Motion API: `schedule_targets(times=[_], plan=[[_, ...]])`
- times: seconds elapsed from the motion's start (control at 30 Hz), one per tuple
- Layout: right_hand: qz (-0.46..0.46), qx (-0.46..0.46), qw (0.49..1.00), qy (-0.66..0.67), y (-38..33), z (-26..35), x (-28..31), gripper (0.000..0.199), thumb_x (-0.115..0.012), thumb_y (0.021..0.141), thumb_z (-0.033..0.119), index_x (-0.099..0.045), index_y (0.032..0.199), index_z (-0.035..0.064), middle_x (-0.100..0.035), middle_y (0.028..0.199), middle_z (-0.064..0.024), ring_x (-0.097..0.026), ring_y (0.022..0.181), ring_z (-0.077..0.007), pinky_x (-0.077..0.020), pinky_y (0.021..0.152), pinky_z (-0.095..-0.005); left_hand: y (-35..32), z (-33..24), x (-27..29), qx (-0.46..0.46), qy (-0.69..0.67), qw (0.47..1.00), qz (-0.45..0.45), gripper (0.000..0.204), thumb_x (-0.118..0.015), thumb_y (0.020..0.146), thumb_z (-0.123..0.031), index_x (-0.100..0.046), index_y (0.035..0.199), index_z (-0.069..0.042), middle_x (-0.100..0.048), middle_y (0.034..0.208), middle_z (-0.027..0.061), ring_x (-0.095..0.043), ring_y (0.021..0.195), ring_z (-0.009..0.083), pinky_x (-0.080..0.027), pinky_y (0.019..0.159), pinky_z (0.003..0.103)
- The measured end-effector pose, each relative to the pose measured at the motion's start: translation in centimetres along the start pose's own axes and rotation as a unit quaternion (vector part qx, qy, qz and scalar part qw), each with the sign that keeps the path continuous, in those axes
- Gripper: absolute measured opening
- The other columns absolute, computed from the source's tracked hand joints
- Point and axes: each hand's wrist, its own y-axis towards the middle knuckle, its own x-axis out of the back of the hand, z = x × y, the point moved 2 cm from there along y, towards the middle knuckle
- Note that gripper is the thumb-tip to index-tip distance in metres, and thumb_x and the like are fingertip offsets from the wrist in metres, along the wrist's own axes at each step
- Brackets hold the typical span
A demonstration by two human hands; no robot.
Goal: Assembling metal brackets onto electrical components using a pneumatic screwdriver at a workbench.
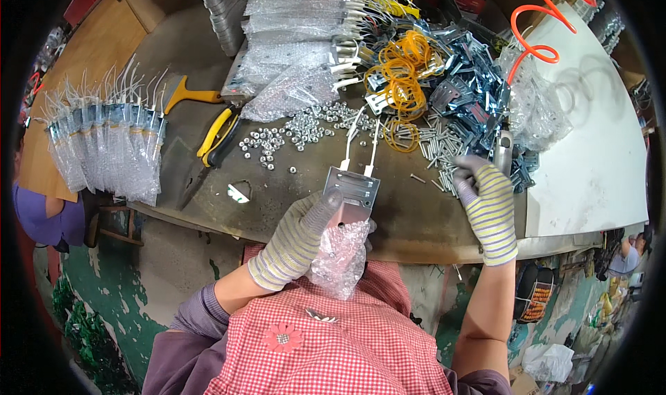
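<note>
My left hand [295,239], in a striped knit glove, grips a flat metal heating plate [352,194] with its thumb across the face. Two white leads [375,148] stick up from the plate's far end. Bubble wrap [338,259] covers its near end and hangs over my apron. My right hand [489,211], gloved alike, is at the right edge of a pile of screws [439,145], its fingers bent together; whatever they pinch is hidden. Blue-grey metal brackets [468,82] lie heaped just beyond it, and small nuts [302,125] are scattered beyond the plate.
Yellow rubber bands [404,82] lie on the brackets. Wrapped plates [298,23] are stacked at the back, others [111,145] stand at left. Yellow-handled pliers [218,137] and an orange-handled scraper [191,95] lie between. An orange coiled hose [534,48] hangs at right near a metal tool [503,152].
</note>
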Motion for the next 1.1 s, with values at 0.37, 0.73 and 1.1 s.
schedule_targets(times=[0.37,0.73,1.1], plan=[[0.037,0.160,0.945,-0.284,0.7,-0.2,-4.1,0.028,-0.061,0.080,0.005,-0.063,0.108,0.0062,-0.065,0.092,-0.0147,-0.063,0.088,-0.0341,-0.0510,0.078,-0.0441,-0.7,-0.9,-0.8,0.013,-0.037,0.999,0.010,0.048,-0.051,0.100,-0.043,-0.067,0.114,0.000,-0.070,0.100,0.0056,-0.062,0.093,0.0102,-0.046,0.089,0.026],[0.033,0.200,0.973,-0.107,2.8,2.2,-5.3,0.028,-0.062,0.076,0.000,-0.060,0.103,0.0062,-0.065,0.087,-0.0142,-0.064,0.083,-0.0326,-0.0515,0.071,-0.0435,0.0,0.0,0.0,0.000,0.000,1.000,0.001,0.076,-0.056,0.087,-0.067,-0.062,0.116,0.003,-0.070,0.096,0.0156,-0.070,0.078,0.0224,-0.059,0.071,0.035],[0.006,0.196,0.977,-0.083,1.9,4.5,-6.6,0.025,-0.068,0.068,-0.004,-0.062,0.090,0.0045,-0.064,0.082,-0.0088,-0.064,0.074,-0.0197,-0.0528,0.066,-0.0338,0.8,1.1,1.0,0.012,0.003,1.000,-0.027,0.076,-0.056,0.088,-0.067,-0.061,0.118,0.003,-0.070,0.099,0.0166,-0.070,0.082,0.0232,-0.059,0.073,0.035]])
